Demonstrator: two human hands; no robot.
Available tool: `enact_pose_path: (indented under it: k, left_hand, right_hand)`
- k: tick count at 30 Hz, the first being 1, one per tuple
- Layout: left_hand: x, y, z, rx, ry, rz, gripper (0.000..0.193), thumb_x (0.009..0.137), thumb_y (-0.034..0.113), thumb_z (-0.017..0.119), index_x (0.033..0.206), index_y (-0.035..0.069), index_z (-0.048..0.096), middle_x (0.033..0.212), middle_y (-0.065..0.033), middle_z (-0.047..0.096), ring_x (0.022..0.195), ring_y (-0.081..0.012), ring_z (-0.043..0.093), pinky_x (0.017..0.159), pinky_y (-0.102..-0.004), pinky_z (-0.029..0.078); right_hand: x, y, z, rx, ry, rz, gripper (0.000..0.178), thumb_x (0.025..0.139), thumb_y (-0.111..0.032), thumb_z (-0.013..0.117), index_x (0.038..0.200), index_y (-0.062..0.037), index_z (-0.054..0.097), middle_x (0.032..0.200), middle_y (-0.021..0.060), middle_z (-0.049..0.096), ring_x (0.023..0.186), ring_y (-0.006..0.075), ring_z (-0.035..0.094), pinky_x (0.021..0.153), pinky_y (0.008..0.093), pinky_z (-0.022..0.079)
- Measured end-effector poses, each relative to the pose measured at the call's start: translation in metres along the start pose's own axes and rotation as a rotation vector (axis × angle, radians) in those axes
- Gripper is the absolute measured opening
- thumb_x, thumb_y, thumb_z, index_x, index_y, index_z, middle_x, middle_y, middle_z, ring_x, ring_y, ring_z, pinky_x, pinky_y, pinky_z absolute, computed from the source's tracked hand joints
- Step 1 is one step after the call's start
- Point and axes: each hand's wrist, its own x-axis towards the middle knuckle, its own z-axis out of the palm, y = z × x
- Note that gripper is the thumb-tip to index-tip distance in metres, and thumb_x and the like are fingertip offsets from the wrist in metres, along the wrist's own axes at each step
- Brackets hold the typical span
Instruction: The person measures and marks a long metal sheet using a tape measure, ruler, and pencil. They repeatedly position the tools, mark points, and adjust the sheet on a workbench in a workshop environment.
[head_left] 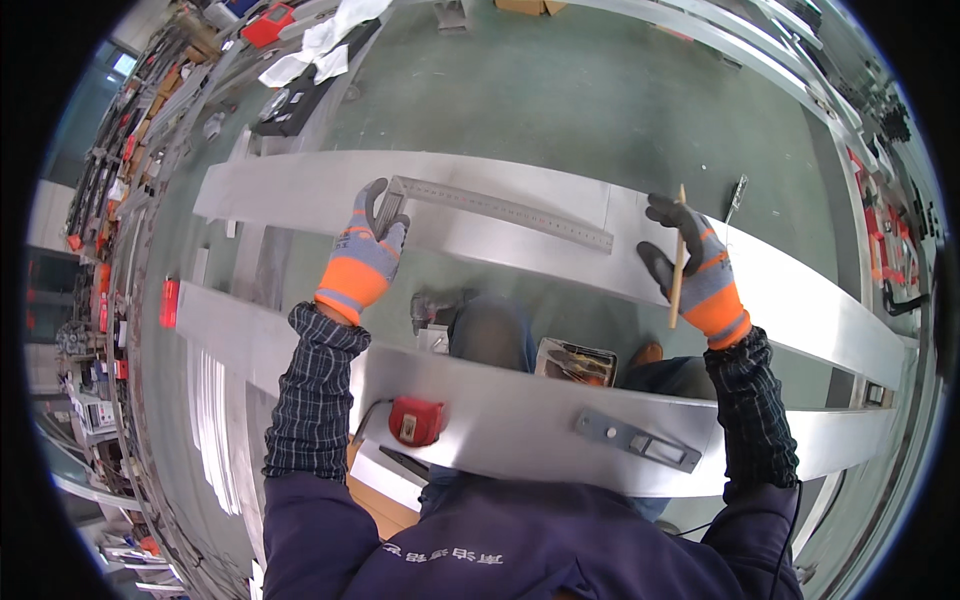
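Note:
My left hand, in a grey and orange glove, grips the thick stock of a metal try square. The square's ruled blade lies to the right along the far flat metal bar. Over that bar's near edge, my right hand wears a matching glove and has a thin wooden pencil between its thumb and fingers. The pencil points away from me, its tip apart from the metal. On the near metal bar sit a red tape measure and a flat grey slotted metal tool.
Below, between the bars, are a power drill and an open box of small items. A slim dark tool lies beyond the far bar. At left stand a red block and cluttered shelving.

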Motion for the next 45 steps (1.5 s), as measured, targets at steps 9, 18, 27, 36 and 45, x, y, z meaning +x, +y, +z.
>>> enact_pose_path:
  k: [9, 18, 27, 36, 45]
  left_hand:
    - [0.032, 0.015, 0.039, 0.056, 0.083, -0.169, 0.049, 0.095, 0.019, 0.064, 0.142, 0.013, 0.051, 0.129, -0.0243, 0.061, 0.121, -0.0457, 0.055, 0.102, -0.0496, 0.047]
    - [0.045, 0.022, 0.047, 0.085, 0.194, -0.118, 0.044, 0.088, 0.011, 0.068, 0.132, 0.008, 0.062, 0.115, -0.0198, 0.062, 0.105, -0.0409, 0.062, 0.092, -0.0473, 0.052]
    - [0.045, 0.023, 0.040, 0.052, 0.206, -0.095, 0.045, 0.090, 0.009, 0.066, 0.135, 0.008, 0.061, 0.120, -0.0202, 0.063, 0.109, -0.0418, 0.062, 0.094, -0.0458, 0.051]
    - [0.039, 0.024, 0.036, 0.045, 0.162, -0.156, 0.047, 0.087, 0.009, 0.070, 0.133, 0.009, 0.062, 0.118, -0.0195, 0.062, 0.107, -0.0409, 0.062, 0.093, -0.0454, 0.051]
    - [0.054, 0.047, 0.036, 0.161, 0.182, 0.114, 0.043, 0.080, 0.005, 0.072, 0.123, 0.010, 0.071, 0.129, -0.0172, 0.058, 0.113, -0.0370, 0.058, 0.097, -0.0434, 0.051]
  right_hand:
    - [0.033, 0.052, 0.035, -0.159, -0.153, -0.022, 0.051, 0.079, -0.023, 0.083, 0.125, -0.0086, 0.066, 0.106, 0.0118, 0.070, 0.099, 0.0340, 0.061, 0.092, 0.0432, 0.047]
    - [0.039, 0.058, 0.039, -0.072, -0.033, -0.064, 0.047, 0.077, -0.015, 0.083, 0.121, -0.0070, 0.067, 0.098, 0.0078, 0.073, 0.087, 0.0319, 0.064, 0.086, 0.0425, 0.050]
    - [0.043, 0.049, 0.039, -0.162, -0.057, -0.066, 0.046, 0.075, -0.008, 0.081, 0.119, -0.0071, 0.069, 0.100, 0.0087, 0.074, 0.090, 0.0330, 0.064, 0.084, 0.0434, 0.051]
    - [0.040, 0.051, 0.039, -0.210, -0.074, -0.107, 0.032, 0.075, -0.004, 0.082, 0.098, -0.0068, 0.060, 0.109, 0.0100, 0.076, 0.089, 0.0339, 0.064, 0.084, 0.0437, 0.049]
    - [0.045, 0.046, 0.040, -0.214, -0.072, -0.084, 0.040, 0.075, -0.005, 0.081, 0.113, -0.0085, 0.068, 0.092, 0.0065, 0.073, 0.087, 0.0328, 0.063, 0.084, 0.0436, 0.048]
